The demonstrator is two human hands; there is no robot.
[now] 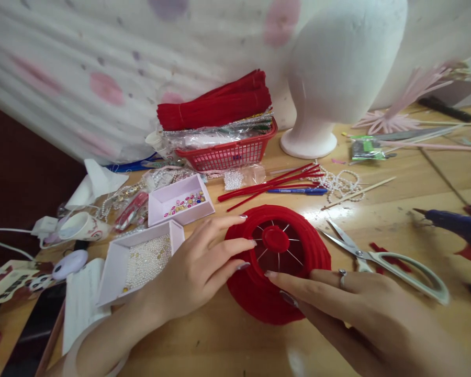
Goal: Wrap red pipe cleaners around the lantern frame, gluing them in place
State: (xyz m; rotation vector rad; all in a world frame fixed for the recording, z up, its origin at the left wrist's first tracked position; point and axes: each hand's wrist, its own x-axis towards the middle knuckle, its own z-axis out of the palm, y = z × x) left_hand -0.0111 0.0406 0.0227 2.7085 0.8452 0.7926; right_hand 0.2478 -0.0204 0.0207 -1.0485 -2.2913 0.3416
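A round red fuzzy piece (317, 246), made of coiled chenille stems, lies on the table before me. Thin metal wire spokes run across its hollow middle to a small red disc (276, 239) at the centre. My left hand (196, 262) rests on its left side, fingers spread and fingertips on the inner ring; the thumb is hidden. From the lower right my right hand (353, 309), with a ring on one finger, touches the near rim. Its index finger is stretched out to the inner edge, and another fingertip lies just below. White-handled scissors (377, 256) lie open right of the piece.
Behind stand a red basket (227, 157) with bundled red chenille stems (215, 104) and a white foam head (337, 73). Loose red stems (275, 184), a blue pen (298, 191) and a wooden stick (359, 192) lie nearer. Bead boxes (182, 201) sit left; a glue gun (455, 225) is right.
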